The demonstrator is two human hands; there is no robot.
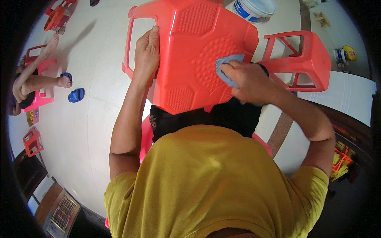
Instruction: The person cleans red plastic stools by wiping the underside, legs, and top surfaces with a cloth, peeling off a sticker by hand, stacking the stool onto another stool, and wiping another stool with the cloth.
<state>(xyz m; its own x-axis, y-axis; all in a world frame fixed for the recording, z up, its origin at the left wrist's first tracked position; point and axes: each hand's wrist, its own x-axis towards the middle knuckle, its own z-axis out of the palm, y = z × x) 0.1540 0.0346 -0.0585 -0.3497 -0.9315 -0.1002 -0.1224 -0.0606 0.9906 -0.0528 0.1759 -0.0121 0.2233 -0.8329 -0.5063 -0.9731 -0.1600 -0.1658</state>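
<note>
A red plastic stool (184, 59) lies tilted across my lap, its textured seat facing me. My left hand (148, 53) grips the stool's edge on the left, thumb along the rim beside the leg opening. In my right hand (248, 78) is a bunched grey-blue cloth (227, 68), pressed against the raised dots on the right part of the seat. The underside of the stool and some of the left fingers are hidden.
Another red plastic stool (300, 62) lies on its side at the right. A white bucket (253, 10) stands beyond the held stool. At the far left a person (32, 83) sits near a blue slipper (76, 95) and a small red stool (32, 142).
</note>
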